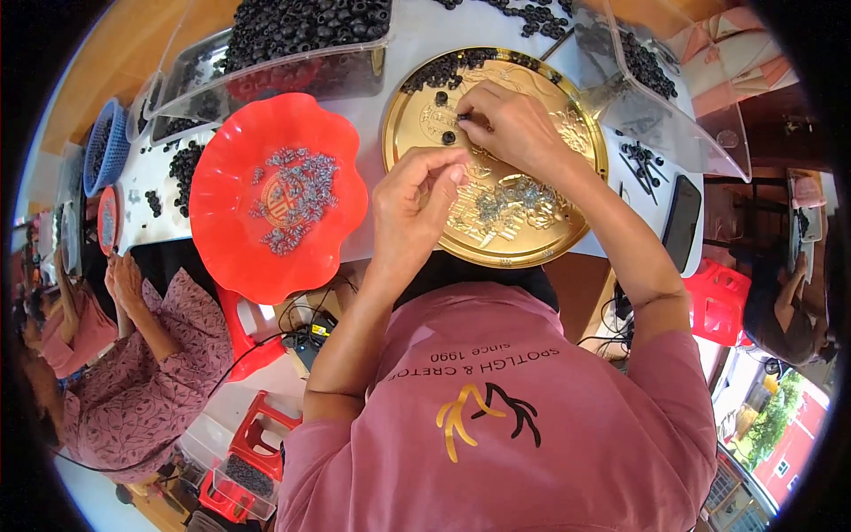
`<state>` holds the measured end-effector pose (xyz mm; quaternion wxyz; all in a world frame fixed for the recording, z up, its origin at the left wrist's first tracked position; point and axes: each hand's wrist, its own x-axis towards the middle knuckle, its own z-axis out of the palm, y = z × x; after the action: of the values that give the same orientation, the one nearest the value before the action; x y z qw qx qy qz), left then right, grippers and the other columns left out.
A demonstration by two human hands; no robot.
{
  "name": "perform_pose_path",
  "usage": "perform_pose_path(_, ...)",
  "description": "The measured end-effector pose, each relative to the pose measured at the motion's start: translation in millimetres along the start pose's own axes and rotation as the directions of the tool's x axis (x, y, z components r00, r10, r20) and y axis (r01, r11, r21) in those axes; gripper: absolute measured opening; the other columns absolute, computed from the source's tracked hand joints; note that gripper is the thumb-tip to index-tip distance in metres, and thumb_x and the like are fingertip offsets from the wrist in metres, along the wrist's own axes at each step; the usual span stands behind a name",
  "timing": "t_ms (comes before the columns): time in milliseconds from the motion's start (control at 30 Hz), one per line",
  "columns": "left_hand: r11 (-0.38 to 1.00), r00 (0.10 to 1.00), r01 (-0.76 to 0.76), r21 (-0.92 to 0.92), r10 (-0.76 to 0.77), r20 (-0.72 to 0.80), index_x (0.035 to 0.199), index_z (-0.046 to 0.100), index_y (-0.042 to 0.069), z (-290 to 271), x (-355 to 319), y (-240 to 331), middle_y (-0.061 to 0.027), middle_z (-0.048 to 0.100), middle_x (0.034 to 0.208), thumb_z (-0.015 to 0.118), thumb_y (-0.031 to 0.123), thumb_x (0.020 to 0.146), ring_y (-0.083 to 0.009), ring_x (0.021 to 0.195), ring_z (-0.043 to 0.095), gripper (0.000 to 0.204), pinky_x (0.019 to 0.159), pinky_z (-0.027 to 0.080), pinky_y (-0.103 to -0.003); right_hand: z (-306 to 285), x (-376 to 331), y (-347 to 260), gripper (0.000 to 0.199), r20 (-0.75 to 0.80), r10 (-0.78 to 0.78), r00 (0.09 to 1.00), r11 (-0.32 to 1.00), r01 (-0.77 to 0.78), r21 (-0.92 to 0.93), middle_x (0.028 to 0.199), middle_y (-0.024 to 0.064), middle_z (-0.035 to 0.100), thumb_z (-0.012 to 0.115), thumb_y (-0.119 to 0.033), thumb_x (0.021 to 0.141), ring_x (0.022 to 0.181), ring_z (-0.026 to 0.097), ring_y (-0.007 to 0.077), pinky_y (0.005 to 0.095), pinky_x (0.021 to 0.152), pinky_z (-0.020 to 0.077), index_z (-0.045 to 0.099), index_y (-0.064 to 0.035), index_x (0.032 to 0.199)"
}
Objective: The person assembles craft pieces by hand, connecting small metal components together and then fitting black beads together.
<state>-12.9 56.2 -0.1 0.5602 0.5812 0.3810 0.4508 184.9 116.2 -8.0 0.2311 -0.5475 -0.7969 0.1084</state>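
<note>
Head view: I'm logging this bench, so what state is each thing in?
Round gold metal tray: flat on the table, black rings along its far rim, small metal parts near its middle.
Red scalloped plastic bowl: upright, holding small grey metal parts.
Clear plastic bin: heaped with black rings.
Left hand: fingertips pinched together.
Right hand: fingertips on the tray's black rings.

Your left hand (417, 199) raised at centre, fingers curled, thumb and fingertips pinched together. Your right hand (510, 124) reaches toward 12 o'clock, fingertips pinched, knuckles up. Both forearms bare, elbows bent, converging.
</note>
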Motion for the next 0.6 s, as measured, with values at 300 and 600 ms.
perform_pose_path(300,0.934,0.974,0.19,-0.301,-0.218,-0.063,0.119,0.061,-0.005,4,14,7,-0.0113,0.069,0.105,0.062,0.012,0.098,-0.013,0.087,0.067,0.027,0.074,0.055,-0.025,-34,-25,-39,0.026,-0.051,0.09,0.995,0.945,-0.07,0.318,0.096,0.0111,0.066,0.068,-0.015,0.083,0.078,0.064,0.0264,0.0383,0.07,0.052,0.066,-0.0066,0.108)
perform_pose_path(600,0.884,0.977,0.197,-0.423,-0.213,0.008,0.117,0.063,-0.004,15,14,6,-0.0101,0.069,0.104,0.062,0.012,0.098,-0.0139,0.089,0.067,0.025,0.081,0.056,-0.027,-42,-50,-52,0.029,-0.143,-0.015,0.99,0.933,0.065,0.354,0.093,0.0082,0.065,0.072,-0.016,0.086,0.076,0.063,0.0221,0.0342,0.066,0.0519,0.065,-0.0069,0.113)
